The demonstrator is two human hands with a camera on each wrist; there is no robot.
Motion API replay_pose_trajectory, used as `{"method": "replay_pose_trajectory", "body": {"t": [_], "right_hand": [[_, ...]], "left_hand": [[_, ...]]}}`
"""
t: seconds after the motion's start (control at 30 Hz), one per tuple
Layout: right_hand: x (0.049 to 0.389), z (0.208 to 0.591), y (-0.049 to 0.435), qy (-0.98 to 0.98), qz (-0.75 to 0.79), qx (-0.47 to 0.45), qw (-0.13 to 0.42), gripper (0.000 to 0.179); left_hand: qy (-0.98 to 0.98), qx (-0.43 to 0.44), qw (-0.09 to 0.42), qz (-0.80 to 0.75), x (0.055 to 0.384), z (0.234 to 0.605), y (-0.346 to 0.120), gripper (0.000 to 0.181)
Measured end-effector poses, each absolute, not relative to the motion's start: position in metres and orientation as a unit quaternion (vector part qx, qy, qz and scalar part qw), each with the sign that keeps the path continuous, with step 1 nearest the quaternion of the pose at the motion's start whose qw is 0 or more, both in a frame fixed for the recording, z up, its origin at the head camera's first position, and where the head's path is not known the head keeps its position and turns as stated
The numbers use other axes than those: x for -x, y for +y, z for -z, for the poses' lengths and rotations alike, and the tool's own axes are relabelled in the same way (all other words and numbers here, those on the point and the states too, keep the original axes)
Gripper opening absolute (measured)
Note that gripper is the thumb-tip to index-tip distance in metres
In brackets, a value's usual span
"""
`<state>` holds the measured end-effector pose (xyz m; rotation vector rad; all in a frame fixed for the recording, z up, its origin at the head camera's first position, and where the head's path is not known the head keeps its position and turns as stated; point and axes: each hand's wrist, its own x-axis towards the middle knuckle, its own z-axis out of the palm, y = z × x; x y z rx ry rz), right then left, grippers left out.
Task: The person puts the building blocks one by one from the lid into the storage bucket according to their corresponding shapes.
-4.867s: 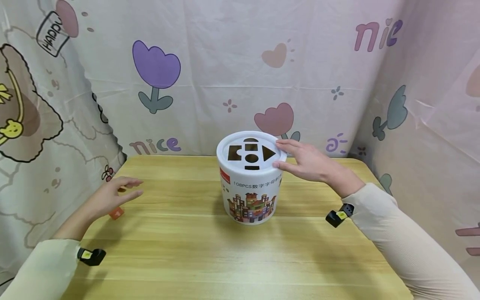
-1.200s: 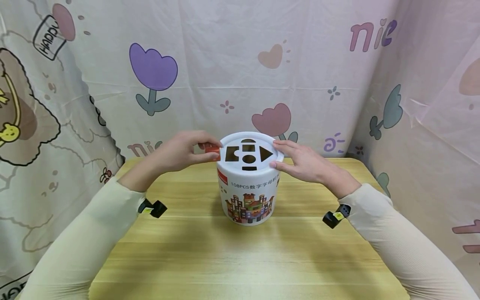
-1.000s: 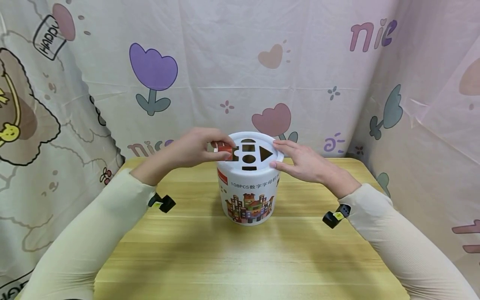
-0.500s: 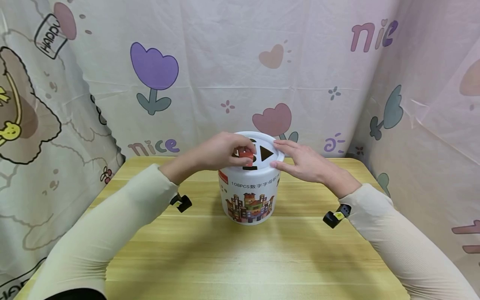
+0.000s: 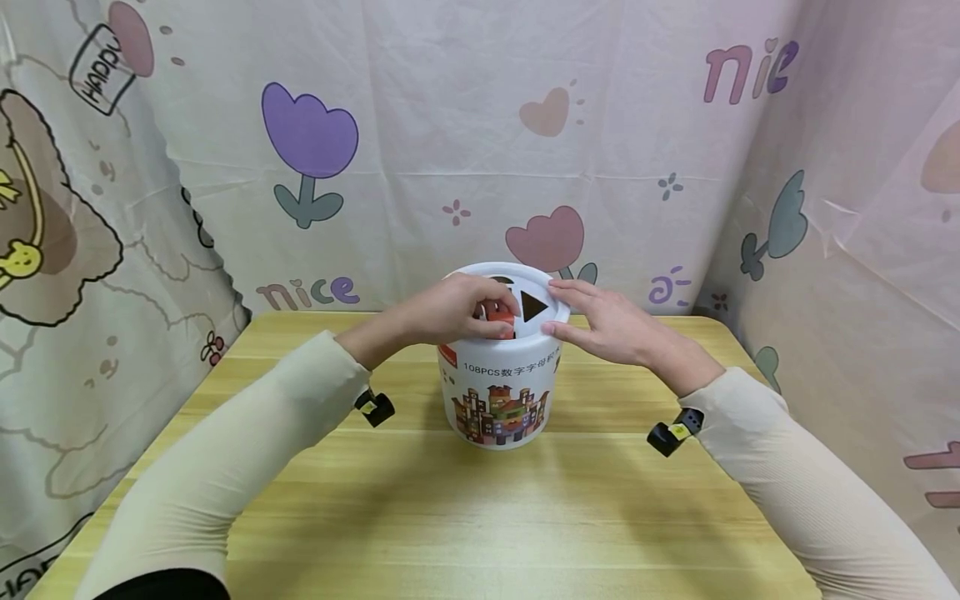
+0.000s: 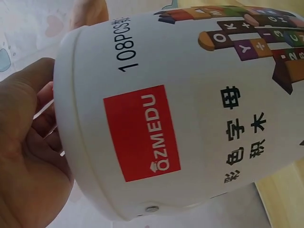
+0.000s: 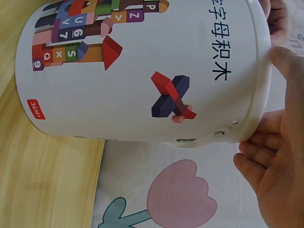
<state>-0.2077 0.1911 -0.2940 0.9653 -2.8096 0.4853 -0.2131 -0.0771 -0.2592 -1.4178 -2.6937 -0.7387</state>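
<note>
A white cylindrical block bucket [image 5: 501, 408] with printed blocks on its side stands upright on the table. Its white lid [image 5: 504, 268] has shaped holes. The triangular hole [image 5: 533, 307] shows, while others lie partly under my left hand [image 5: 457, 310]. Between thumb and fingers, that hand pinches a small red block [image 5: 501, 318] low over the lid's front part; in the left wrist view the lid's edge hides the block. My right hand [image 5: 611, 325] rests on the lid's right rim, thumb and fingers fairly straight. In the right wrist view its fingers [image 7: 261, 147] touch the rim.
The bucket stands on a light wooden table [image 5: 360, 500], toward its back edge. Behind and beside it hangs a pale printed curtain [image 5: 420, 100]. Black cameras sit on both wrists, including the right wrist camera [image 5: 675, 432].
My left hand has picked up the red block from the table's left side and carried it right, across the lid toward its front. The right hand has stayed at the rim.
</note>
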Motion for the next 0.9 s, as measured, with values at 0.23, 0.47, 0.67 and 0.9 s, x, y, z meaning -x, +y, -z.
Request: {"method": "replay_pose_trajectory", "body": {"t": [0.23,0.47,0.67,0.9], "right_hand": [[0.208,0.294,0.192,-0.932,-0.163,-0.318,0.064,0.077],[0.208,0.294,0.191,-0.932,-0.159,-0.318,0.063,0.077],[0.208,0.293,0.191,-0.933,-0.157,-0.318,0.061,0.077],[0.207,0.291,0.192,-0.936,-0.154,-0.315,0.044,0.078]], "left_hand": [[-0.856,0.462,-0.002,0.234,0.216,0.264,-0.076,0.015],[-0.853,0.467,-0.002,0.232,0.214,0.263,-0.077,0.015],[-0.855,0.465,0.003,0.23,0.212,0.261,-0.08,0.014],[-0.861,0.452,0.01,0.233,0.206,0.256,-0.091,0.015]]}}
